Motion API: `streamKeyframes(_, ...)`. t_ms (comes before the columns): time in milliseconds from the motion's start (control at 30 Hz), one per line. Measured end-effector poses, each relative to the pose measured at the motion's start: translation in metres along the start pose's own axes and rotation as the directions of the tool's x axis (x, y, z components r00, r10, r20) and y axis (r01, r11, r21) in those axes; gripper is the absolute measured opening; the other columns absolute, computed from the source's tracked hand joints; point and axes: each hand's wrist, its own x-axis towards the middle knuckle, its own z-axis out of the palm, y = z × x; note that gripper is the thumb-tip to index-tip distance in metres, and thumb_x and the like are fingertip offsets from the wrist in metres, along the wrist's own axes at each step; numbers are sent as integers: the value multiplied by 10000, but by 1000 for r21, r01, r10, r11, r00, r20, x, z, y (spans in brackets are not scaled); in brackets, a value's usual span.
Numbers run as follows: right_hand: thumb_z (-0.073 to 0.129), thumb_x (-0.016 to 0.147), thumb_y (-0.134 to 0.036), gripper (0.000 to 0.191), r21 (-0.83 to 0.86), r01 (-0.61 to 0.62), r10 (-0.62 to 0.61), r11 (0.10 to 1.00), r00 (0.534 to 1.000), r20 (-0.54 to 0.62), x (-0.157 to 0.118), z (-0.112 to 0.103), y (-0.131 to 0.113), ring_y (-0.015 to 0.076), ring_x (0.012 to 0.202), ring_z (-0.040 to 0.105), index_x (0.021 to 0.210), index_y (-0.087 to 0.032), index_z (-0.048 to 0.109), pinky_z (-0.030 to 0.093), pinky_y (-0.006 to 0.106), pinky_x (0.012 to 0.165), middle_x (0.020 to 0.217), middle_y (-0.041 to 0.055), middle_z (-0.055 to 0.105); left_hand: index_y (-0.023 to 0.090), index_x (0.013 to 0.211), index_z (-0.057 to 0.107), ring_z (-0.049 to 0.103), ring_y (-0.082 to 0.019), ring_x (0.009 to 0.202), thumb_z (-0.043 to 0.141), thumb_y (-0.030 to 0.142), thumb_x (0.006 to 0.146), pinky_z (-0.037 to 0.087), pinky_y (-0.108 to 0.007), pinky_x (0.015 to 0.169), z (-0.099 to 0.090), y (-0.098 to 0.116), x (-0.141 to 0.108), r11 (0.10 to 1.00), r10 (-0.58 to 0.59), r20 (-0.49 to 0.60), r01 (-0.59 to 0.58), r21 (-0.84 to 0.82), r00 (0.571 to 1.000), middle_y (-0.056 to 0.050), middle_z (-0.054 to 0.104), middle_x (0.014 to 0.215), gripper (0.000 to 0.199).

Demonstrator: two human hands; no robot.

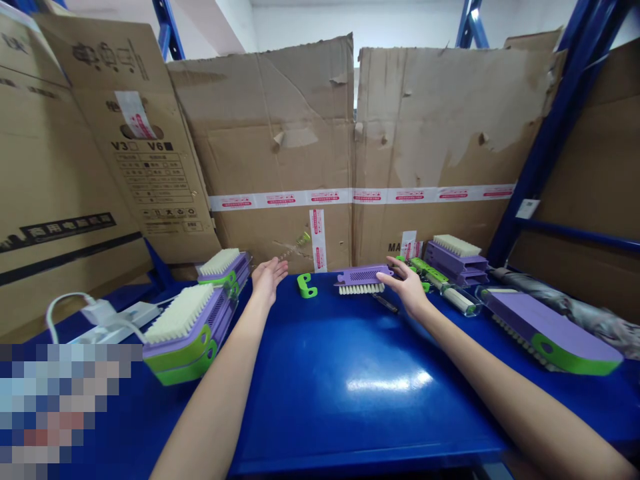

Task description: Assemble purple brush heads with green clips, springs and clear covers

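My left hand (270, 277) has its fingers stretched out, with nothing visible in its grasp. Just beyond its fingertips is a blurred, see-through item with a yellow-green end (304, 237); whether they touch is unclear. A green clip-shaped part (306, 286) stands to the right of that hand. The small purple brush piece (363, 275) has its white bristles down. Next to its right end is my right hand (407, 287), thumb and fingers spread; contact cannot be made out. A thin dark item (385, 303) lies below, and green parts (427, 272) sit behind the hand.
Purple-green brushes (185, 333) are stacked at left beside a white power strip (135, 313). At right are stacked purple pieces (456, 262), a clear tube (457, 299), a large brush (555, 327) and crumpled plastic (590, 317). Cardboard (285, 147) stands behind the blue table (300, 387).
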Motion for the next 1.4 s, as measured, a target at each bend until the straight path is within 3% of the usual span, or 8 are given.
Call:
streamKeyframes(233, 758, 611, -486, 735, -264, 195, -187, 945, 981, 53, -13, 16, 7, 252, 961, 596, 1253, -204, 536, 458, 425, 903, 1107, 100, 612, 157, 818, 544, 672, -139, 733, 672, 194, 711, 504, -320, 798, 12, -6, -6, 1000, 19, 104, -16, -23, 994, -61, 692, 762, 172)
streamKeyframes(367, 706, 665, -516, 746, -500, 395, -333, 771, 919, 213, -22, 24, 8, 279, 1044, 555, 1309, -210, 488, 421, 443, 948, 1153, 120, 583, 164, 830, 545, 672, -147, 725, 687, 210, 685, 501, -325, 787, 16, -9, -10, 1000, 6, 142, -5, -9, 990, -67, 703, 776, 208)
streamKeyframes(567, 650, 701, -575, 835, -697, 450, -250, 558, 892, 376, -31, 31, 11, 348, 1089, 521, 1394, -197, 380, 335, 553, 971, 1144, 166, 588, 158, 821, 550, 669, -149, 671, 678, 237, 685, 509, -305, 737, 25, -7, -18, 1000, -23, 191, 20, 18, 981, -64, 709, 727, 203)
streamKeyframes(667, 571, 761, -605, 748, -668, 434, -275, 605, 901, 337, -31, 31, 11, 328, 1069, 528, 1385, -232, 393, 337, 541, 966, 1106, 142, 599, 154, 791, 551, 667, -153, 658, 699, 286, 683, 509, -306, 729, 30, -5, -23, 999, -23, 231, 14, 40, 973, -74, 709, 722, 226)
streamKeyframes(900, 533, 818, -515, 595, -351, 280, -237, 894, 958, 161, -22, 25, 7, 237, 961, 579, 1331, -225, 453, 449, 417, 877, 1037, 80, 620, 147, 761, 575, 636, -134, 588, 731, 384, 678, 491, -284, 680, 36, -4, -32, 991, -66, 425, 8, 136, 903, -70, 701, 681, 295)
streamKeyframes(1100, 647, 751, -381, 504, -285, 426, -380, 859, 902, 205, -22, 25, 2, 243, 974, 601, 1223, -219, 578, 468, 416, 893, 1068, 81, 655, 146, 732, 568, 640, -143, 582, 726, 430, 685, 498, -308, 699, 39, -6, -35, 980, -100, 481, 3, 198, 871, -76, 697, 657, 328)
streamKeyframes(1233, 662, 743, -363, 514, -203, 365, -337, 909, 928, 161, -21, 26, 3, 239, 1048, 590, 1230, -229, 572, 481, 411, 904, 1153, 72, 637, 146, 736, 574, 642, -150, 582, 720, 479, 681, 505, -316, 698, 38, -5, -35, 977, -108, 489, 0, 215, 866, -79, 698, 660, 367)
streamKeyframes(1400, 679, 725, -391, 592, -85, 240, -223, 967, 959, 174, -19, 26, 3, 211, 898, 644, 1265, -199, 530, 494, 413, 886, 1000, 69, 686, 144, 748, 588, 647, -155, 591, 702, 516, 689, 512, -324, 705, 39, -3, -37, 966, -113, 508, -25, 257, 854, -89, 704, 686, 394)
